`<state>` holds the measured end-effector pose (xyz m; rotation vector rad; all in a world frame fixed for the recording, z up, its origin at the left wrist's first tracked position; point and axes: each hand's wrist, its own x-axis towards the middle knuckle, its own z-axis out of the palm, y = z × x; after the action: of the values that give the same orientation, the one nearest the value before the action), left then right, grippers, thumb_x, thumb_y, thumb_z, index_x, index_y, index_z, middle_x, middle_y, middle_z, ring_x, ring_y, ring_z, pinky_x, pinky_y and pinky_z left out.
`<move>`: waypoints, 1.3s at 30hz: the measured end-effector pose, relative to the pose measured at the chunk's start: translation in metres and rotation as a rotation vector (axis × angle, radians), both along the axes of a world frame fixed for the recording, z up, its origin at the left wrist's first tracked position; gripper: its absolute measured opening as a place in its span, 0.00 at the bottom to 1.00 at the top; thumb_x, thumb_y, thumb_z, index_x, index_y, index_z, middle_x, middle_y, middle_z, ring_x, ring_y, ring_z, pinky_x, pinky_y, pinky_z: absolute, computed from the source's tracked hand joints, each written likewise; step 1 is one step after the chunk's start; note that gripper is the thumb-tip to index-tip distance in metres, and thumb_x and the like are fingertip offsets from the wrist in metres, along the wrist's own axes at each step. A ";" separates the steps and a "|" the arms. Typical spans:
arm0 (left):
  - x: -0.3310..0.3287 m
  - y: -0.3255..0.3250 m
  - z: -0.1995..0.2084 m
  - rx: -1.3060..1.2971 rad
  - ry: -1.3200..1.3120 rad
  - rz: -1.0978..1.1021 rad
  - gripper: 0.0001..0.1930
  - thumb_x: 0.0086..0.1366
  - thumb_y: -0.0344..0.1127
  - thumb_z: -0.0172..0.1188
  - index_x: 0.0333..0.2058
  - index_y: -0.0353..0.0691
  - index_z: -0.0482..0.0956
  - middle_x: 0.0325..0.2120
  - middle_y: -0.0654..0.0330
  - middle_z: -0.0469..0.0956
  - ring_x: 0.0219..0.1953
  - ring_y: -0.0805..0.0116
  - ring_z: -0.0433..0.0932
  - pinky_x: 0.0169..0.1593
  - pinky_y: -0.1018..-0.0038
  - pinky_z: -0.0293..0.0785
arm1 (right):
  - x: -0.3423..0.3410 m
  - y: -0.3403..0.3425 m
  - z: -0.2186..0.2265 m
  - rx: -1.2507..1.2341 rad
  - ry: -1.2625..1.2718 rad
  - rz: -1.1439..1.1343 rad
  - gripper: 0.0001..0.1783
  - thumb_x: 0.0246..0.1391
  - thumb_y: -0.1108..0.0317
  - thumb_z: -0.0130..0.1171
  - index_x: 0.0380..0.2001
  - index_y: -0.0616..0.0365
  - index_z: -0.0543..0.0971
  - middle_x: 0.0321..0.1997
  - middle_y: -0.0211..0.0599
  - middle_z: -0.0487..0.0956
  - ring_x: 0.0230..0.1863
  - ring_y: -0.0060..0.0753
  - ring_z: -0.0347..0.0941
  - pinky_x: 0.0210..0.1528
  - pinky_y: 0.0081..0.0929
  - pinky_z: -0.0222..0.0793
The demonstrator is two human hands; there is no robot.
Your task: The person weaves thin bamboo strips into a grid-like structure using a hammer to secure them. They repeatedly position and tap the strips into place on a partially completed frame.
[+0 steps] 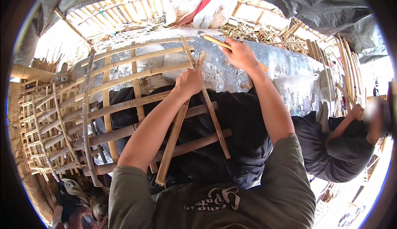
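A lattice of split bamboo slats [142, 58] lies across my lap and stretches away to the left. My left hand [190, 81] is closed around a bamboo slat [170, 152] that runs slantwise over the lattice's right end, near where it meets the crosspieces. In my right hand [241, 55] is a hammer [215, 41], gripped by its light wooden handle. The hammer's small metal head points left, raised just beyond my left hand and apart from it. What fastens the slats is too small to make out.
To the right sits a person in dark clothes [337, 150], holding a stick. Upright bamboo strips [349, 72] stand behind that person. A grey sheet [231, 78] covers the ground ahead, with plant scraps [264, 34] beyond. More latticework [39, 121] is at far left; a dark tarp [326, 3] hangs overhead.
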<state>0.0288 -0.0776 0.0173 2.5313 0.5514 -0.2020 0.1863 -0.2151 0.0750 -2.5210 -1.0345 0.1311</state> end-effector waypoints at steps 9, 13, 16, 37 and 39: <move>-0.006 -0.003 0.030 -0.185 0.133 -0.127 0.27 0.70 0.38 0.45 0.66 0.42 0.57 0.31 0.37 0.79 0.37 0.41 0.81 0.46 0.51 0.75 | 0.005 -0.040 -0.027 0.063 0.145 -0.064 0.16 0.61 0.53 0.55 0.37 0.56 0.75 0.29 0.50 0.80 0.33 0.58 0.77 0.35 0.48 0.70; -0.005 -0.003 0.034 -0.187 0.187 -0.113 0.28 0.69 0.38 0.45 0.67 0.41 0.56 0.33 0.38 0.80 0.39 0.42 0.80 0.48 0.52 0.75 | 0.007 -0.043 -0.023 -0.042 0.120 -0.043 0.15 0.63 0.54 0.52 0.41 0.54 0.74 0.28 0.51 0.80 0.34 0.59 0.77 0.35 0.49 0.69; -0.003 -0.004 0.021 -0.058 0.129 -0.103 0.28 0.68 0.39 0.44 0.66 0.43 0.58 0.40 0.44 0.80 0.45 0.45 0.80 0.50 0.55 0.76 | 0.006 -0.042 -0.021 -0.051 0.102 0.028 0.14 0.64 0.55 0.50 0.45 0.52 0.73 0.27 0.51 0.79 0.33 0.60 0.77 0.35 0.52 0.69; -0.005 -0.009 0.009 -0.054 0.113 -0.088 0.29 0.69 0.38 0.43 0.68 0.46 0.55 0.39 0.39 0.79 0.45 0.38 0.78 0.52 0.48 0.72 | -0.001 -0.063 -0.038 -0.226 0.041 0.249 0.11 0.67 0.56 0.46 0.45 0.50 0.67 0.25 0.51 0.78 0.30 0.62 0.76 0.32 0.56 0.69; -0.005 -0.008 0.007 -0.058 0.112 -0.087 0.29 0.69 0.38 0.42 0.68 0.46 0.54 0.39 0.39 0.79 0.45 0.38 0.78 0.53 0.48 0.72 | 0.001 -0.063 -0.045 -0.221 0.092 0.253 0.11 0.66 0.57 0.46 0.45 0.50 0.67 0.25 0.52 0.77 0.30 0.62 0.75 0.32 0.56 0.68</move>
<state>0.0239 -0.0860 0.0246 2.5006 0.4716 -0.3874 0.1877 -0.2782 0.0304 -2.5349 -1.3634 0.4533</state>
